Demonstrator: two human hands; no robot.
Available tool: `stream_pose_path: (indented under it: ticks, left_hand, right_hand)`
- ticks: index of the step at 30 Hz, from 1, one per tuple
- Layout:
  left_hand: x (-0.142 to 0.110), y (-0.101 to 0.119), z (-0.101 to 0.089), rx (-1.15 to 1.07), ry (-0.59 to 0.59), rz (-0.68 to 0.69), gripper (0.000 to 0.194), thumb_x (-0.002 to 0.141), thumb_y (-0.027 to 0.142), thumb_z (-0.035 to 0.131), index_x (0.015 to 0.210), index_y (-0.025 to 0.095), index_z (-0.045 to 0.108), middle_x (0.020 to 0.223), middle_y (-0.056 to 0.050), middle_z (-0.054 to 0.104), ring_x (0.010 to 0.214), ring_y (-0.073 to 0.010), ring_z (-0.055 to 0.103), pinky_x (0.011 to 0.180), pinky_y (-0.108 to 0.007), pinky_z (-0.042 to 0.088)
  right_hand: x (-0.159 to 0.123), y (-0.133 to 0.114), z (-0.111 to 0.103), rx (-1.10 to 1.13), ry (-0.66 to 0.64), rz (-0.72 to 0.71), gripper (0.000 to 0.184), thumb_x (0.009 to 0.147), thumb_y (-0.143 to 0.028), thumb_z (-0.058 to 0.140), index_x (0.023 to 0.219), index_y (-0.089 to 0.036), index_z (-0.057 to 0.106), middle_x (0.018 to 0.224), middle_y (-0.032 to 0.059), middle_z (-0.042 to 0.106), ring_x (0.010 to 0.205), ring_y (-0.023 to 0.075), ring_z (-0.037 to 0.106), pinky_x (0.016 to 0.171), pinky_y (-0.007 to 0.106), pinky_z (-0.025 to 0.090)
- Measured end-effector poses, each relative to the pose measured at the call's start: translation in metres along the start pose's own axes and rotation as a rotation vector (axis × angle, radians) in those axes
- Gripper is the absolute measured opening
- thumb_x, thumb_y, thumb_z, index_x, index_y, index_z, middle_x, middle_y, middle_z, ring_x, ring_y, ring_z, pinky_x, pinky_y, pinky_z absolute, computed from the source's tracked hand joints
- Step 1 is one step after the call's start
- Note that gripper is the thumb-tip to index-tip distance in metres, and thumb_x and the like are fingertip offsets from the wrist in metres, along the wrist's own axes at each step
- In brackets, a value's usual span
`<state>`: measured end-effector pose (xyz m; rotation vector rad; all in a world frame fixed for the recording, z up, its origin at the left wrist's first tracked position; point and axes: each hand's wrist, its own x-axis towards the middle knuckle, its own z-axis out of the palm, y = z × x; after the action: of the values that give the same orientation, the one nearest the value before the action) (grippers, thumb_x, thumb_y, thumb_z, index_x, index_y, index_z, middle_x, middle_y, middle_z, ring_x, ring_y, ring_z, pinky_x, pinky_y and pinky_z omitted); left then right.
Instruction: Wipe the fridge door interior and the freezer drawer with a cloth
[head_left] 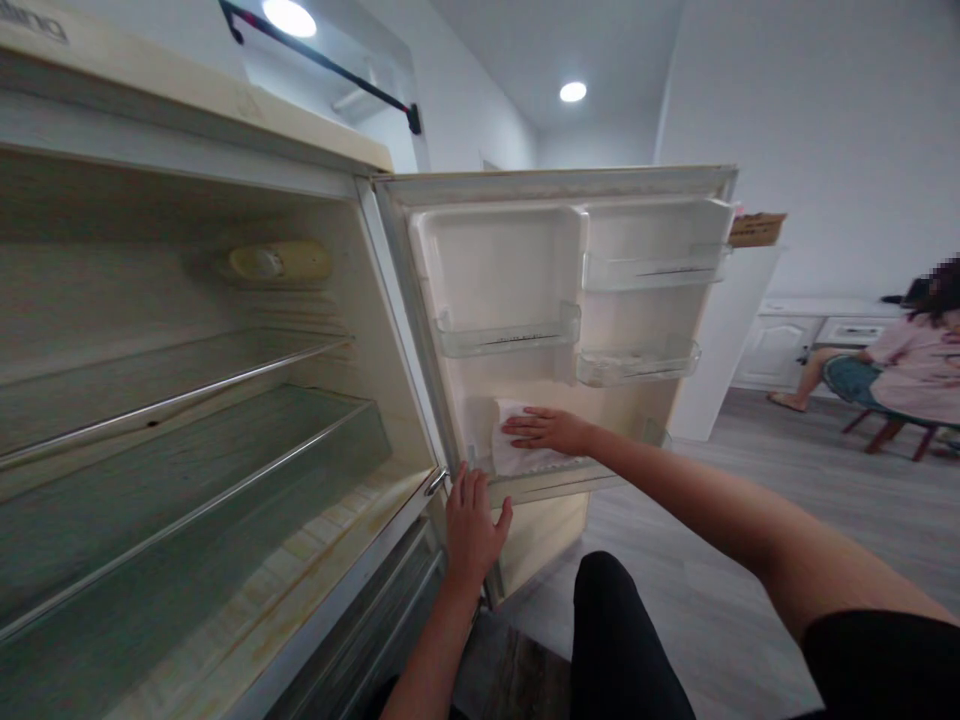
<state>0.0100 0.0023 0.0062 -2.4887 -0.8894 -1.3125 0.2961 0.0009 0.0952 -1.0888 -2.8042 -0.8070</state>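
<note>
A refrigerator door (502, 380) stands swung open, its inner side facing me. My right hand (551, 430) holds a white cloth (514, 455) pressed against the lower part of the door's inner panel, fingers laid along it. Lower and to the left, my left hand (476, 520) is at the bottom hinge-side corner of the door, fingers apart and nothing visible in them. Clear door shelves (510, 342) sit above the cloth. Yellowish stains mark the bottom of the refrigerator compartment (300, 600) on the left.
Glass shelves (187, 480) with metal front trims span the compartment, below a yellowed lamp cover (281, 262). A cardboard box (757, 230) shows beyond the door. At far right a person (919, 350) sits on a stool (889, 430). My knee (607, 590) is below the door.
</note>
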Motion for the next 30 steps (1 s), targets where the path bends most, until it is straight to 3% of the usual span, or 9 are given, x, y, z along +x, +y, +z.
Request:
stream_pose_path:
  ticks: [5,9,14,17,20,23,26,30]
  left_hand:
    - [0.001,-0.001,0.002,-0.004,0.015,0.01,0.037,0.09,0.035,0.066,0.118,0.013,0.056,0.12,-0.017,0.065,0.138,-0.0378,0.047,0.112,-0.052,0.045]
    - [0.004,0.001,0.002,0.015,0.025,0.021,0.037,0.09,0.036,0.065,0.118,0.014,0.057,0.118,-0.016,0.066,0.137,-0.0376,0.048,0.109,-0.052,0.047]
    - [0.007,0.004,0.007,0.02,0.031,0.019,0.031,0.09,0.034,0.064,0.114,0.015,0.058,0.116,-0.016,0.067,0.136,-0.0384,0.048,0.108,-0.053,0.047]
    - [0.009,0.005,0.011,0.021,0.026,0.012,0.03,0.09,0.032,0.064,0.114,0.016,0.058,0.117,-0.016,0.067,0.135,-0.0387,0.048,0.108,-0.054,0.047]
    - [0.009,0.007,0.011,0.025,0.033,0.012,0.032,0.09,0.032,0.063,0.117,0.015,0.058,0.119,-0.016,0.067,0.136,-0.0389,0.048,0.107,-0.054,0.048]
    - [0.008,0.008,0.01,0.022,0.025,0.007,0.034,0.091,0.033,0.062,0.12,0.015,0.057,0.121,-0.017,0.066,0.137,-0.0388,0.047,0.107,-0.054,0.048]
    - [0.003,0.004,0.011,0.036,-0.003,0.004,0.036,0.092,0.033,0.06,0.123,0.014,0.057,0.122,-0.018,0.066,0.137,-0.0387,0.048,0.106,-0.054,0.049]
    - [-0.008,-0.007,0.018,0.081,0.029,0.049,0.043,0.091,0.037,0.06,0.128,0.014,0.059,0.127,-0.022,0.065,0.136,-0.041,0.05,0.104,-0.059,0.048]
  right_hand:
    - [-0.079,0.017,-0.025,-0.009,-0.065,0.091,0.053,0.099,-0.005,0.046,0.146,-0.029,0.054,0.159,-0.0001,0.045,0.151,0.014,0.036,0.126,0.042,0.029]
    - [-0.136,0.028,-0.05,-0.102,-0.139,0.265,0.059,0.097,-0.003,0.045,0.149,-0.029,0.05,0.161,0.0023,0.042,0.151,0.0184,0.036,0.121,0.043,0.033]
    - [-0.156,0.032,-0.066,-0.204,-0.18,0.534,0.041,0.095,-0.005,0.048,0.13,-0.014,0.066,0.148,0.0181,0.055,0.14,0.0285,0.047,0.109,0.045,0.044]
    - [-0.141,0.029,-0.066,-0.149,-0.234,0.756,0.03,0.092,-0.006,0.054,0.117,-0.008,0.071,0.131,0.0229,0.063,0.128,0.032,0.055,0.105,0.046,0.046]
    - [-0.106,0.021,-0.062,0.089,-0.187,0.857,0.03,0.091,-0.012,0.06,0.12,-0.008,0.067,0.124,0.0193,0.065,0.119,0.0291,0.061,0.102,0.04,0.048]
    - [-0.056,0.002,-0.057,0.404,-0.043,0.776,0.027,0.096,-0.019,0.056,0.12,-0.01,0.064,0.12,0.015,0.068,0.112,0.024,0.064,0.098,0.035,0.048]
    - [0.003,-0.032,-0.048,0.62,0.049,0.637,0.023,0.101,-0.022,0.048,0.115,-0.012,0.063,0.114,0.0123,0.07,0.106,0.021,0.065,0.094,0.031,0.048]
    - [0.066,-0.088,-0.034,0.694,0.011,0.475,0.027,0.094,-0.02,0.052,0.12,-0.015,0.057,0.115,0.0107,0.071,0.101,0.0206,0.066,0.085,0.029,0.048]
